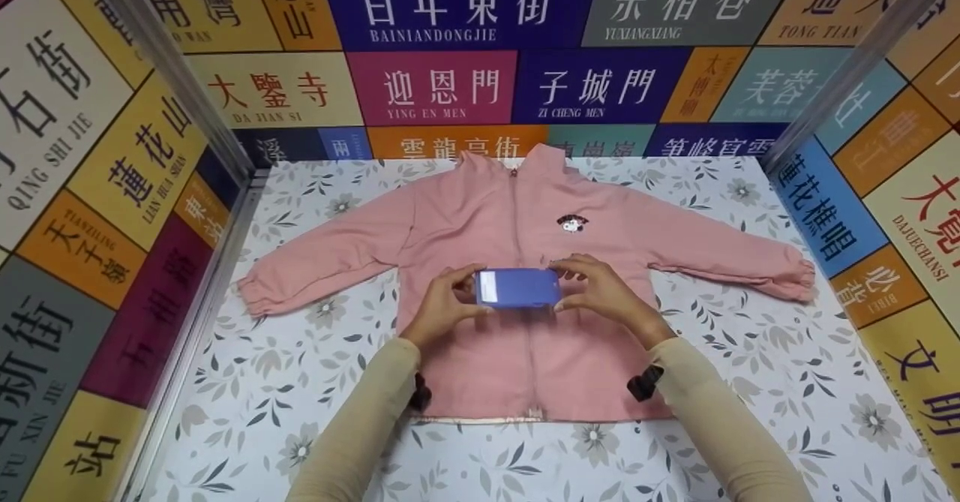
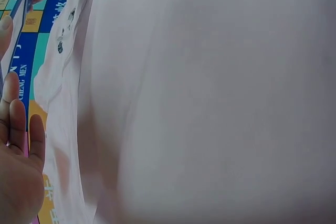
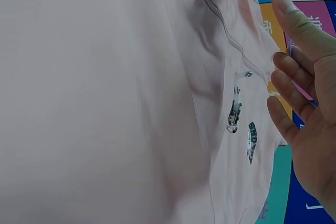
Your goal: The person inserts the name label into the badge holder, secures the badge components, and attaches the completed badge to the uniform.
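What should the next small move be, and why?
Probably lower the flat blue object onto the patterned surface beside the pink jacket. The left hand and right hand each grip one end, so neither seems free to work on the jacket spread out beneath.

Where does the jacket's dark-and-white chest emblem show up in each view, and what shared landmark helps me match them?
Head: right of center, emblem above the right hand and blue device.
Left wrist: upper left, emblem seen edge-on, right of the blue device.
Right wrist: right of center, emblem left of the right hand.
Shared landmark: the teal wall panel, partly hidden by the jacket.
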The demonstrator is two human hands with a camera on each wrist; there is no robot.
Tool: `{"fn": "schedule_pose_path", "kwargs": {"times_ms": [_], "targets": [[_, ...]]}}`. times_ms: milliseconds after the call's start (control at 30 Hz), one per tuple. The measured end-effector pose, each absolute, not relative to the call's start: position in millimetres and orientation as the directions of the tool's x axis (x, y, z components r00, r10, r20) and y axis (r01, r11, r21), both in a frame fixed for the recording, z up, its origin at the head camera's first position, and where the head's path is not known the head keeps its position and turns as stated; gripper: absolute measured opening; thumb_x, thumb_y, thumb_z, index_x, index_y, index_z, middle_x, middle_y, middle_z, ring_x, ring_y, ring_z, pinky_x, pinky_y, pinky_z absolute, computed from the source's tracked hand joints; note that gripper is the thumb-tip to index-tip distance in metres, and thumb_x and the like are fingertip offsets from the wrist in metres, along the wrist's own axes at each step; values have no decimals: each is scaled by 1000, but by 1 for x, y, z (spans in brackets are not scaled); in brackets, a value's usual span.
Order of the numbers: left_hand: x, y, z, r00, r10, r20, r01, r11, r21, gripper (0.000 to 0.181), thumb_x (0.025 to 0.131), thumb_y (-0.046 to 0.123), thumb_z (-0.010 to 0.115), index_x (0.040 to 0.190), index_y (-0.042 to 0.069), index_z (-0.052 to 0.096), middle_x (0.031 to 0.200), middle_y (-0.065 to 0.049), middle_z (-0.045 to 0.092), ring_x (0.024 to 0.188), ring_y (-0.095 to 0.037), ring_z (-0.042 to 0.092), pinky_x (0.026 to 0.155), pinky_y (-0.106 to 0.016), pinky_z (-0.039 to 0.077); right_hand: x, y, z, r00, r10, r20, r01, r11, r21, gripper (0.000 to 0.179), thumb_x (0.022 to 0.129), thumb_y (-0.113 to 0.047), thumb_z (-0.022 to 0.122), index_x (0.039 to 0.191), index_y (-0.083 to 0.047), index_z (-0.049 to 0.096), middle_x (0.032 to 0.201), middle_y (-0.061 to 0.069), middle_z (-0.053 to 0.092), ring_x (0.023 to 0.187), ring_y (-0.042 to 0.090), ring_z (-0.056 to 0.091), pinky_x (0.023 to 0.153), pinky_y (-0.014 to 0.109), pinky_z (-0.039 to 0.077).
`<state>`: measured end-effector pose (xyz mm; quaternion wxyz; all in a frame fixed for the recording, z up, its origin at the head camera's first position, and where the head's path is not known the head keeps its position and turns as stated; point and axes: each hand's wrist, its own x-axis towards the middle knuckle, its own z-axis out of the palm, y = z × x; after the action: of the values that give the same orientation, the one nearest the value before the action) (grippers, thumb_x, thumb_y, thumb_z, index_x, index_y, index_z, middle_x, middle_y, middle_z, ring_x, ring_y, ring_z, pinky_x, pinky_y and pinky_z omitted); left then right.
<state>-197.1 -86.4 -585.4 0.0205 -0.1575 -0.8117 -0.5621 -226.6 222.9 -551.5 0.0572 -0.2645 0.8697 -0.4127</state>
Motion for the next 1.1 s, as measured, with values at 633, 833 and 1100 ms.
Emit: {"fn": "schedule_pose_path", "kwargs": {"times_ms": [633,833,1100], "targets": [[-197,-87,-583,-952,245,182,266,375,888,73,67,15,91,134,11,61,95,-10,62,88,-19,57,83,-30,57,-228,212,-552,-850,-505,149,-431,504,-749,73,65,-24,91,130,-7,64,111,7,69,101,28,61,93,46,52],[-197,-85,-582,-952,244,184,267,372,889,73,67,15,91,134,12,62,95,-11,61,88,-23,57,82,-34,57,-228,209,-551,-852,-502,151,-428,500,-753,72,64,-22,91,130,-11,65,111,8,70,101,31,61,93,47,52],[-199,-84,-583,-946,249,205,285,347,894,75,65,12,92,133,4,61,95,-14,62,89,-23,56,83,-40,58,-228,206,-552,-849,-499,170,-447,510,-735,71,63,-18,92,128,-9,66,109,6,71,99,28,62,90,45,53]]}}
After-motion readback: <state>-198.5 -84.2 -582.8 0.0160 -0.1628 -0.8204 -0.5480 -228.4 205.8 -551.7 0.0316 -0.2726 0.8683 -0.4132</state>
